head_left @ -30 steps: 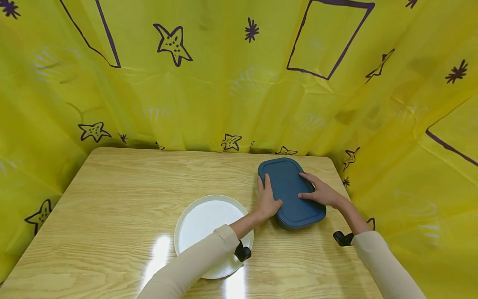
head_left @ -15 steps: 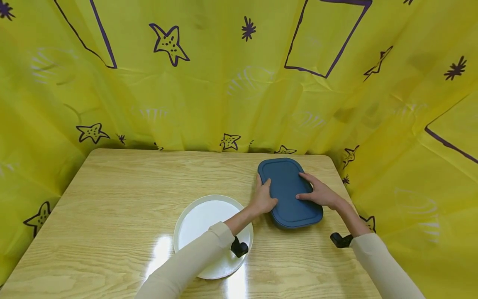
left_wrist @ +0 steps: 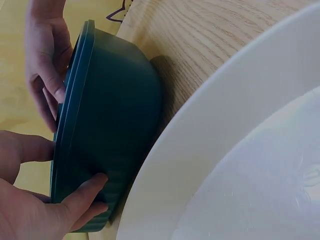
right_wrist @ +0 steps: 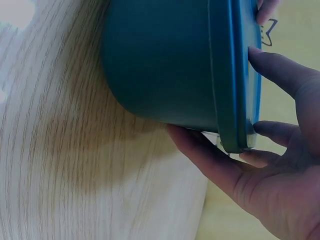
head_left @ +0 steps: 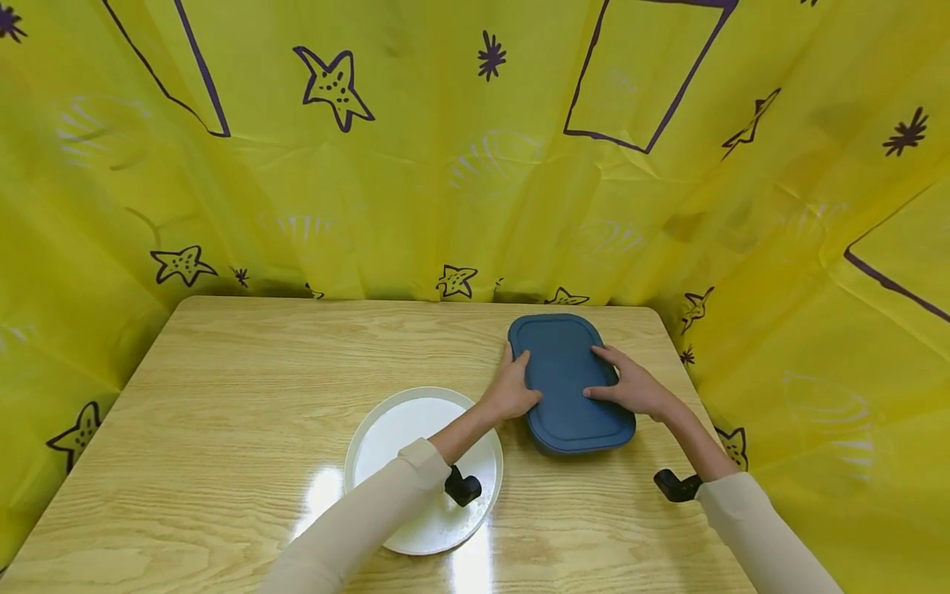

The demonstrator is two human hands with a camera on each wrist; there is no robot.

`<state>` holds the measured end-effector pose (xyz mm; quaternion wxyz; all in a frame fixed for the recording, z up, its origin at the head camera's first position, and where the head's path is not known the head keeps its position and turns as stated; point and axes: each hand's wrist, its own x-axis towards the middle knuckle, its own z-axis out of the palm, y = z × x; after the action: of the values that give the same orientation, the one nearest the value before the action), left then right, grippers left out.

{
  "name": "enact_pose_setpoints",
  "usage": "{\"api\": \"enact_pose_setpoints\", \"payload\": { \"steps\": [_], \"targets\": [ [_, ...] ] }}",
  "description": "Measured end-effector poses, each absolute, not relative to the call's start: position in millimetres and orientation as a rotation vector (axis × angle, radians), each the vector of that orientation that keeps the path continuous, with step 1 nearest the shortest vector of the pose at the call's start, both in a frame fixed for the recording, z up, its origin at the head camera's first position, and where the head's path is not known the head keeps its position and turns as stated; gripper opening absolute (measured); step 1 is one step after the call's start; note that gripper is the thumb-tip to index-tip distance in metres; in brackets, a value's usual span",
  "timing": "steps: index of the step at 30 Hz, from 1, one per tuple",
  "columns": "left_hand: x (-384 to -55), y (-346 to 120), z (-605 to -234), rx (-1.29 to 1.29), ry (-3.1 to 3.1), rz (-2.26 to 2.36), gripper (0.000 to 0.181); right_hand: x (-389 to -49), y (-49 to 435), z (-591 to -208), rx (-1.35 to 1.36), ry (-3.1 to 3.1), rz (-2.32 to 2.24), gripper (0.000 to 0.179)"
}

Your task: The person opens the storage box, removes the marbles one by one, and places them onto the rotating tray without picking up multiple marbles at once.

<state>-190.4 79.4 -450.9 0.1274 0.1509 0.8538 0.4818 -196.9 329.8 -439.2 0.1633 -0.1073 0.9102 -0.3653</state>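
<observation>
A dark blue-green rectangular food container (head_left: 562, 371) with its lid on rests on the table in the head view. My left hand (head_left: 510, 393) grips its left edge; in the left wrist view, the thumb lies at the lid's rim and fingers press the ribbed side wall of the container (left_wrist: 112, 100). On the opposite edge my right hand (head_left: 632, 386) holds it, the thumb on top of the lid. In the right wrist view, one finger of the right hand (right_wrist: 280, 170) reaches under the lid's rim along the wall.
A round white plate with a raised rim (head_left: 364, 437) sits left of the container, partly under my left forearm. Yellow patterned curtain (head_left: 416, 165) hangs behind and beside the wooden table (head_left: 245, 388). A black wrist camera (head_left: 675, 485) sits at the right cuff.
Both hands and the container have shifted slightly left across the table, toward the white plate. The left hand has drawn left the most. The plate has stayed in place.
</observation>
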Motion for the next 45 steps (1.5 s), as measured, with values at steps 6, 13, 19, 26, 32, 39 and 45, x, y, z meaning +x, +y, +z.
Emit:
{"api": "enact_pose_setpoints", "payload": {
  "steps": [6, 13, 19, 26, 32, 39, 45],
  "targets": [
    [-186, 74, -448, 0.426, 2.447, 1.409, 0.078, -189, 324, -434, -0.298, 2.617, -1.017, 0.088],
    [-176, 71, -443, 0.392, 2.416, 1.447, 0.079, -176, 321, -429, -0.287, 2.658, -0.98, 0.089],
    [-165, 69, -439, 0.386, 2.403, 1.474, 0.08, -161, 318, -424, -0.278, 2.664, -0.974, 0.09],
    [-154, 70, -438, 0.415, 2.365, 1.496, 0.078, -142, 318, -423, -0.264, 2.696, -0.968, 0.089],
    [-145, 70, -442, 0.446, 2.362, 1.478, 0.077, -126, 316, -428, -0.238, 2.72, -0.967, 0.089],
    [-133, 70, -449, 0.473, 2.381, 1.441, 0.077, -111, 316, -434, -0.219, 2.733, -0.969, 0.089],
    [-126, 69, -452, 0.494, 2.412, 1.396, 0.076, -104, 316, -441, -0.213, 2.722, -1.002, 0.088]
  ]
}}
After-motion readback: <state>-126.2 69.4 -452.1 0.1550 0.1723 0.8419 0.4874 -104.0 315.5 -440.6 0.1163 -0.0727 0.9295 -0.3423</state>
